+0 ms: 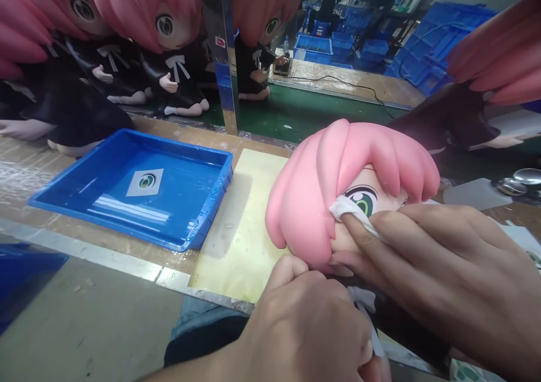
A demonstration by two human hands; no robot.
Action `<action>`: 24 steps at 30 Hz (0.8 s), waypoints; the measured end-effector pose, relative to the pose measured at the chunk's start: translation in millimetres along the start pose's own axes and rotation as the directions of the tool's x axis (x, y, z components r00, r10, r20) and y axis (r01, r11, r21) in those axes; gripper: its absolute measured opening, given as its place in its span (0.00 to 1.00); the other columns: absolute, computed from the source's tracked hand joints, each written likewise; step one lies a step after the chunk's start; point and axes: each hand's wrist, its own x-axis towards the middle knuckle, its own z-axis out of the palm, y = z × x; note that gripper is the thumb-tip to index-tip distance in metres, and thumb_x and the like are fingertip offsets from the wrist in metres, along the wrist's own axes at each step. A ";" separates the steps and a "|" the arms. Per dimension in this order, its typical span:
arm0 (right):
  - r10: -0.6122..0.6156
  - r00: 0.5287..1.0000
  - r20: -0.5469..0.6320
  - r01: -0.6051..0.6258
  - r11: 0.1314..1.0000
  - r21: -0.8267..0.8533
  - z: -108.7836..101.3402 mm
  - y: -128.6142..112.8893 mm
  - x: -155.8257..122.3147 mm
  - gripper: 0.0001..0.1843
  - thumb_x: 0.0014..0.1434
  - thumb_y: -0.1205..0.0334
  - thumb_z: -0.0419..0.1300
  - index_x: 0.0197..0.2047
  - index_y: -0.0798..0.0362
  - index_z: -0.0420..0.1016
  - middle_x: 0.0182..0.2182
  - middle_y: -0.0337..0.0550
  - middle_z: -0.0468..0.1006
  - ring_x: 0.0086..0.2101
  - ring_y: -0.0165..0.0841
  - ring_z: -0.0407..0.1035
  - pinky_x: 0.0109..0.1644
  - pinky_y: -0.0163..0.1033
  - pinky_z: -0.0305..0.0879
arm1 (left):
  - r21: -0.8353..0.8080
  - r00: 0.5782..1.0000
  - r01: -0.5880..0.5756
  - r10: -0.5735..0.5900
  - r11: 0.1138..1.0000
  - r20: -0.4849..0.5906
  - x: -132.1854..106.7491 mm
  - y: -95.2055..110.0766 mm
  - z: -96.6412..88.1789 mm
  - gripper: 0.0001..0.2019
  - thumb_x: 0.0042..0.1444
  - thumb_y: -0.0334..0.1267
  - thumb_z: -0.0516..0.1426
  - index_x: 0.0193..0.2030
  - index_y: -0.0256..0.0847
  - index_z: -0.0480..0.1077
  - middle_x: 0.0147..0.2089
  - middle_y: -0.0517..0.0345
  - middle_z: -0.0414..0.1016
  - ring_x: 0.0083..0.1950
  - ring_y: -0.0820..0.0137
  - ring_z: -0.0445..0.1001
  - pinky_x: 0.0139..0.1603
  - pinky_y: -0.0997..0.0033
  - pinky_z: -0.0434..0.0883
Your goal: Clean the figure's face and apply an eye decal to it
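A large figure with pink moulded hair lies tilted in front of me, its face turned up to the right. My left hand is closed around it just below the head; the fingertips are mostly hidden. A white cloth is wrapped over a fingertip of my right hand, which presses it to the face beside the green eye. The right thumb rests lower on the cheek. Part of a white ribbon shows between my hands, over the black dress.
A blue tray of water at left holds an eye decal. Pale yellow sheet lies under the figure. Several similar figures stand behind a metal post; another figure is at right, near a white bottle.
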 end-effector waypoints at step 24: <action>0.154 0.987 -0.045 -0.156 0.988 -0.025 0.1 -9.7 -17.0 0.26 0.72 0.49 0.58 0.56 0.67 0.75 0.38 0.55 0.78 0.35 0.48 0.68 0.38 0.54 0.62 | 0.165 0.967 0.084 -0.040 0.983 -0.251 -17.8 -0.3 9.9 0.14 0.51 0.34 0.62 0.30 0.47 0.56 0.26 0.61 0.63 0.28 0.66 0.63 0.23 0.63 0.63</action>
